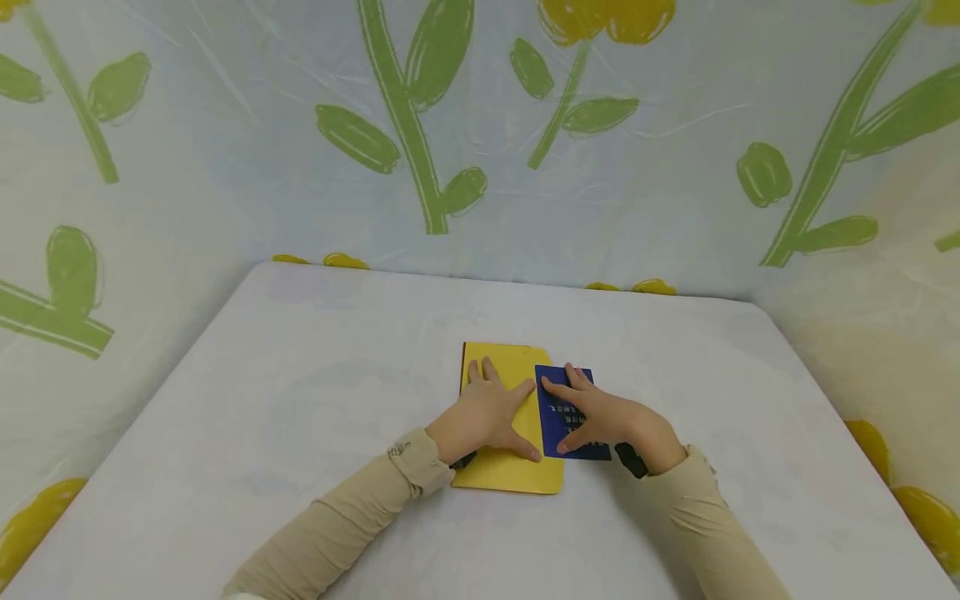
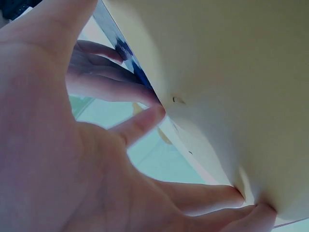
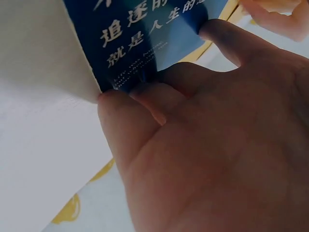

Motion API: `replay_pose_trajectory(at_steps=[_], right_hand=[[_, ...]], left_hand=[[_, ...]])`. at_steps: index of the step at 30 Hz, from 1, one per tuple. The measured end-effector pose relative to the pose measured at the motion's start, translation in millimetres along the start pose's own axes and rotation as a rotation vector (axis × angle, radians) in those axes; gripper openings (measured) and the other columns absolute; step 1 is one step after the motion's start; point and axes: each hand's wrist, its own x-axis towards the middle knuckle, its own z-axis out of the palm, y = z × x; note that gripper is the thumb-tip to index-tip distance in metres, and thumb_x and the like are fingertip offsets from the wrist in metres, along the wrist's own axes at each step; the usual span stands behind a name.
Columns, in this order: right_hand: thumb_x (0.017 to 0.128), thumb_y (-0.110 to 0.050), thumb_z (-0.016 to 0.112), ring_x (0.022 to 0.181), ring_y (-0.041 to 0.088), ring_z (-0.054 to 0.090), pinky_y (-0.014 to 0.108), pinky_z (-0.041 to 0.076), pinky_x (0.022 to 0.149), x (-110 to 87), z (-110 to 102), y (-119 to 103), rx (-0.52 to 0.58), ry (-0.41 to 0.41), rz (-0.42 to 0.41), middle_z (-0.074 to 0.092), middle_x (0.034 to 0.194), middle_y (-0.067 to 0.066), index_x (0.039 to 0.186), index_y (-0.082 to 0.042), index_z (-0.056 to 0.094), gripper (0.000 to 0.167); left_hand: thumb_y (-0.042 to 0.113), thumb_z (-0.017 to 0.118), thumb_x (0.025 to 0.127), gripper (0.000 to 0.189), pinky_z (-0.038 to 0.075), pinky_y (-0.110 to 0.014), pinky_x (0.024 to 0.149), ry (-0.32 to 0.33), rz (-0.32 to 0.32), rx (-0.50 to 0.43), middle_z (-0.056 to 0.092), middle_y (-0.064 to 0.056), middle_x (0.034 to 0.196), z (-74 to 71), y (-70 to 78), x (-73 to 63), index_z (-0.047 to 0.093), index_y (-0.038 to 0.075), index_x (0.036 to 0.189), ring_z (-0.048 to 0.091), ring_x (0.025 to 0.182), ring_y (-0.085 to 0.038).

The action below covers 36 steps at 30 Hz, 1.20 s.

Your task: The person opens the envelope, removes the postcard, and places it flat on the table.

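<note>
A yellow notebook (image 1: 517,477) with rounded right corners and a dark strip along its left edge lies flat on the table. My left hand (image 1: 487,417) rests on it with fingers and thumb spread; in the left wrist view the fingertips (image 2: 236,195) touch the pale cover. A blue card (image 1: 552,421) printed with white characters overlaps the notebook's right edge. My right hand (image 1: 611,417) touches the card with spread, slightly bent fingers. In the right wrist view, its fingertips (image 3: 113,99) press on the card near one edge. The hands are close together but apart.
The white tabletop (image 1: 315,400) spreads around the notebook and card. Behind and beside it hangs a pale sheet (image 1: 525,208) with green stems and yellow flowers. Dark wrist straps (image 1: 630,460) show below the hands.
</note>
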Motion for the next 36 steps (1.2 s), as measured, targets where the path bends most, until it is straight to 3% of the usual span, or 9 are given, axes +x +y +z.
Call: replay_pose_trajectory(at_steps=[7,13,22,36], right_hand=[[0.083,-0.031,0.082,0.149,0.043,-0.006,0.072,0.018,0.108,-2.0,1.2,4.7,0.015,0.015,-0.016,-0.007,0.163,0.023,0.159,-0.017,0.024,0.097],[0.083,-0.03,0.082,0.148,0.045,-0.006,0.072,0.016,0.107,-5.8,-0.5,7.6,0.034,0.016,-0.023,-0.008,0.163,0.024,0.159,-0.016,0.024,0.097],[0.081,-0.032,0.083,0.148,0.043,-0.009,0.071,0.015,0.109,-8.4,-0.9,20.4,0.045,0.019,0.004,-0.009,0.163,0.023,0.159,-0.016,0.025,0.099],[0.08,-0.033,0.084,0.148,0.045,-0.008,0.074,0.014,0.107,-16.7,-6.5,33.9,0.057,0.017,0.019,-0.009,0.163,0.024,0.159,-0.015,0.025,0.1]], left_hand=[[0.086,0.055,0.072,0.097,0.041,-0.054,0.104,-0.007,-0.014,0.001,0.017,-0.04,0.153,2.4,-0.2,-5.3,0.025,0.046,0.155,0.021,0.14,-0.058],[0.087,0.051,0.074,0.091,0.039,-0.055,0.106,-0.022,-0.006,0.03,0.016,-0.04,0.154,3.2,-1.2,-5.7,0.024,0.052,0.153,0.02,0.139,-0.059],[0.086,0.052,0.075,0.089,0.042,-0.05,0.105,-0.032,-0.018,0.019,0.014,-0.04,0.154,1.7,-2.0,-6.7,0.024,0.053,0.153,0.018,0.139,-0.06],[0.086,0.053,0.074,0.089,0.041,-0.052,0.105,-0.032,-0.019,-0.002,0.013,-0.039,0.155,2.0,3.4,-3.6,0.023,0.054,0.152,0.017,0.14,-0.06]])
